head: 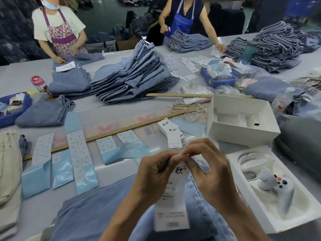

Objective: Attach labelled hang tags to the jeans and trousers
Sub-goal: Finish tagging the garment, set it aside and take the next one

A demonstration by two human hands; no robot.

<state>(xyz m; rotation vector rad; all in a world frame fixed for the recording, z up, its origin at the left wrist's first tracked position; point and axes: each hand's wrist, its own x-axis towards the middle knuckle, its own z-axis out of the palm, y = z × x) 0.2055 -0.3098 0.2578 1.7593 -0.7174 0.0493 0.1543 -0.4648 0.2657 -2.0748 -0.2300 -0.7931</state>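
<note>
Above the jeans (97,211), my left hand (152,173) and right hand (208,169) both pinch a hang tag (171,206) by its top, likely ready for fastening to the waistband next.

Table (20,77): wide grey work surface running across the whole view.
Rulers: one long wooden ruler (111,132) lies diagonally across the near table; a second wooden ruler (180,95) lies flat farther back.
White box (243,119): open cardboard box right of centre, with a moulded white insert.
Tray (271,193): white moulded tray at the right edge, holding a white game controller (276,185) with dark buttons.
Bottles: pink-capped bottle (39,84) at left; clear plastic bottle (283,99) at right.
Bins: blue plastic bin (217,79) at centre right; another blue bin (15,108) at far left.
People: person in a floral apron (60,30), back left; person in a blue apron (184,20), back centre.
</note>
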